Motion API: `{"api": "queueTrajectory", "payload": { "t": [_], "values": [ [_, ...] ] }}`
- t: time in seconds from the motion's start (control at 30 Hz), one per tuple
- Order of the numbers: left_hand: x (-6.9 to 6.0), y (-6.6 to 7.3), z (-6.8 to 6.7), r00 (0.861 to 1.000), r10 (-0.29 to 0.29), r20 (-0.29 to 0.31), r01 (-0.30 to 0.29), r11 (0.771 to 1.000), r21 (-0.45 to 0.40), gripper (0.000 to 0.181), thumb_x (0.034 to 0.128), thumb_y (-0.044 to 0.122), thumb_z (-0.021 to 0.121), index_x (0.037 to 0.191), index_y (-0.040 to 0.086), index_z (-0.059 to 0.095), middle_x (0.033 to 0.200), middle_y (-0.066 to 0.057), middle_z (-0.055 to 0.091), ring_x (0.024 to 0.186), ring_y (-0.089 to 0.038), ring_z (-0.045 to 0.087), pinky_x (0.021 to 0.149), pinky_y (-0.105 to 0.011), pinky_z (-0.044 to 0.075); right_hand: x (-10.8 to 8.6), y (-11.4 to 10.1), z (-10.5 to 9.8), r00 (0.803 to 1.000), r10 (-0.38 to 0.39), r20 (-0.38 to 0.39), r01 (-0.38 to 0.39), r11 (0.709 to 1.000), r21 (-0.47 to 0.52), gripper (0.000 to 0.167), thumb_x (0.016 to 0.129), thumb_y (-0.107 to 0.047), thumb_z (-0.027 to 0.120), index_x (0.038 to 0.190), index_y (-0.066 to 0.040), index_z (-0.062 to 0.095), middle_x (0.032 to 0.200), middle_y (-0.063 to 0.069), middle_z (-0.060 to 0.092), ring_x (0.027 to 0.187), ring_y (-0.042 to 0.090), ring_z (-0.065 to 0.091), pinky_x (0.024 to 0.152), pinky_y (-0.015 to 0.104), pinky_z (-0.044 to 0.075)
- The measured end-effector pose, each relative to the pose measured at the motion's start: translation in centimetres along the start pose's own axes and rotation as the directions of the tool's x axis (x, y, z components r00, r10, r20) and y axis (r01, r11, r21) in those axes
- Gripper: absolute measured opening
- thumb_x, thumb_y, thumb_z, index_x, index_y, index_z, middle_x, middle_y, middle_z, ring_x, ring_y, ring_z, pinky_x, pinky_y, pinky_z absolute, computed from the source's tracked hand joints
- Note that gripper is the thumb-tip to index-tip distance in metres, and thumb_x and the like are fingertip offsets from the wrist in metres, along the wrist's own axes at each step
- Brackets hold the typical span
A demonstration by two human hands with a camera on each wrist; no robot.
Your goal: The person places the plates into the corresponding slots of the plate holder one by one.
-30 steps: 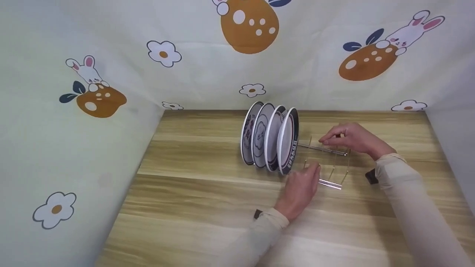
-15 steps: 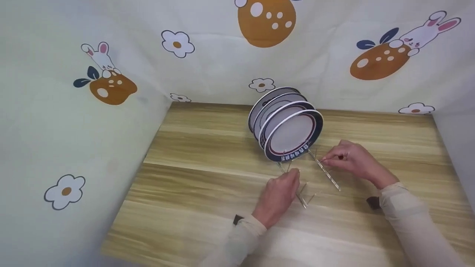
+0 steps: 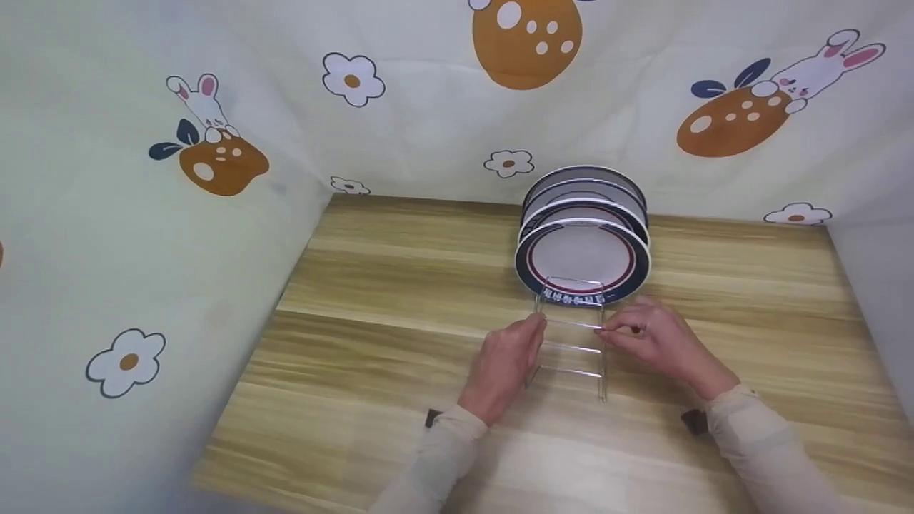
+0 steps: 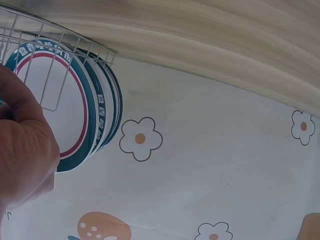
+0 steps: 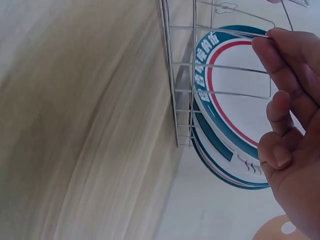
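Note:
Several round plates [image 3: 582,258] stand on edge, one behind another, in the far part of a wire dish rack [image 3: 571,349]. The front plate has a white middle, a red ring and a dark rim with white lettering, which looks teal in the wrist views. My left hand [image 3: 502,368] grips a wire upright on the rack's left side; its fingertips are partly hidden in the left wrist view. My right hand [image 5: 295,107] pinches the top of a wire loop on the right side between thumb and index finger, the other fingers curled. The near wire loops hold no plates.
The rack stands on a wood-grain table [image 3: 385,285]. Behind and to the left hangs a pale cloth [image 3: 421,121] printed with flowers, rabbits and orange fruit; the plates are close to it at the back.
Both hands have turned the rack from lying sideways to pointing toward me. The plates swung with it, from edge-on at the left to facing me at the back.

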State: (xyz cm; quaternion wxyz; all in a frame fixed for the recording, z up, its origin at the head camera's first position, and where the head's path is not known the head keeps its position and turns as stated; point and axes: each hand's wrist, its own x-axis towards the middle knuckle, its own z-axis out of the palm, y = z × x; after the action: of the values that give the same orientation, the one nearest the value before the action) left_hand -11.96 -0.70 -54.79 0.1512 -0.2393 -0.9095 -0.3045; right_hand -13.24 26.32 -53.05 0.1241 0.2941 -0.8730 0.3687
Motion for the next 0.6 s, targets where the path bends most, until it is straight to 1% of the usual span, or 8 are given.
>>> {"api": "queueTrajectory", "payload": {
  "t": [0.07, 0.13, 0.23, 0.4, 0.47, 0.5, 0.6],
  "values": [
    [0.06, 0.02, -0.02, 1.000, 0.007, -0.003, -0.007, 1.000, 0.002, 0.013, 0.1075, 0.018, 0.058, 0.108, 0.013, 0.070, 0.077, 0.004, 0.069, 0.064, -0.005, 0.062, 0.053, -0.017, 0.050, -0.04, -0.01, 0.07, 0.999, -0.030, -0.018, 0.030, 0.999, -0.020, 0.005, 0.084, -0.011, 0.086, 0.087, -0.013, 0.083, 0.085, -0.015, 0.075, 0.081, 0.016, 0.062, 0.074, 0.025, 0.045],
    [0.01, 0.07, 0.02, 1.000, 0.010, -0.003, -0.010, 1.000, 0.004, 0.012, 0.1074, 0.017, 0.059, 0.109, 0.013, 0.070, 0.078, 0.004, 0.069, 0.065, -0.006, 0.065, 0.053, -0.017, 0.052, -0.12, -0.10, 0.06, 0.999, -0.034, -0.027, 0.033, 0.999, -0.030, 0.004, 0.085, -0.015, 0.086, 0.086, -0.013, 0.083, 0.085, -0.015, 0.074, 0.082, 0.014, 0.061, 0.075, 0.024, 0.044],
    [-0.13, 0.20, 0.13, 1.000, 0.010, 0.000, -0.010, 1.000, 0.010, 0.011, 0.1070, 0.017, 0.059, 0.110, 0.014, 0.070, 0.078, 0.005, 0.070, 0.066, -0.007, 0.067, 0.054, -0.018, 0.053, -0.33, -0.25, 0.00, 0.999, -0.018, -0.032, 0.017, 0.999, -0.039, 0.003, 0.085, -0.015, 0.086, 0.086, -0.015, 0.083, 0.085, -0.015, 0.074, 0.084, 0.013, 0.061, 0.075, 0.024, 0.044],
    [-0.17, 0.29, 0.17, 1.000, 0.015, 0.003, -0.015, 1.000, 0.015, 0.010, 0.1058, 0.014, 0.061, 0.111, 0.014, 0.069, 0.081, 0.004, 0.071, 0.067, -0.007, 0.067, 0.056, -0.018, 0.054, -0.51, -0.45, -0.08, 0.999, 0.021, -0.036, -0.022, 0.999, -0.034, 0.011, 0.082, -0.008, 0.088, 0.087, -0.017, 0.084, 0.085, -0.017, 0.074, 0.085, 0.011, 0.061, 0.071, 0.025, 0.047],
    [-0.17, 0.31, 0.12, 1.000, 0.017, 0.004, -0.017, 1.000, 0.008, 0.010, 0.1055, 0.013, 0.061, 0.111, 0.013, 0.069, 0.081, 0.005, 0.070, 0.067, -0.006, 0.066, 0.056, -0.018, 0.054, -0.52, -0.45, -0.11, 0.999, 0.032, -0.032, -0.033, 0.999, -0.034, 0.012, 0.081, -0.008, 0.088, 0.087, -0.017, 0.084, 0.085, -0.019, 0.074, 0.085, 0.011, 0.061, 0.070, 0.025, 0.047],
    [-0.17, 0.32, 0.09, 1.000, 0.015, 0.005, -0.015, 1.000, 0.001, 0.009, 0.1055, 0.012, 0.061, 0.110, 0.013, 0.069, 0.081, 0.005, 0.070, 0.067, -0.005, 0.065, 0.056, -0.017, 0.054, -0.52, -0.44, -0.12, 0.999, 0.035, -0.030, -0.036, 0.999, -0.036, 0.011, 0.081, -0.008, 0.088, 0.087, -0.017, 0.084, 0.085, -0.019, 0.073, 0.086, 0.012, 0.062, 0.074, 0.026, 0.049],
    [-0.21, 0.31, 0.00, 1.000, 0.009, 0.009, -0.009, 1.000, -0.028, 0.009, 0.1062, 0.013, 0.060, 0.109, 0.014, 0.068, 0.076, 0.009, 0.064, 0.063, -0.002, 0.058, 0.053, -0.014, 0.049, -0.52, -0.36, -0.17, 0.999, 0.046, -0.022, -0.047, 0.998, -0.034, 0.009, 0.082, -0.010, 0.088, 0.086, -0.017, 0.083, 0.085, -0.020, 0.073, 0.088, 0.014, 0.065, 0.081, 0.026, 0.048]
  ]
}}
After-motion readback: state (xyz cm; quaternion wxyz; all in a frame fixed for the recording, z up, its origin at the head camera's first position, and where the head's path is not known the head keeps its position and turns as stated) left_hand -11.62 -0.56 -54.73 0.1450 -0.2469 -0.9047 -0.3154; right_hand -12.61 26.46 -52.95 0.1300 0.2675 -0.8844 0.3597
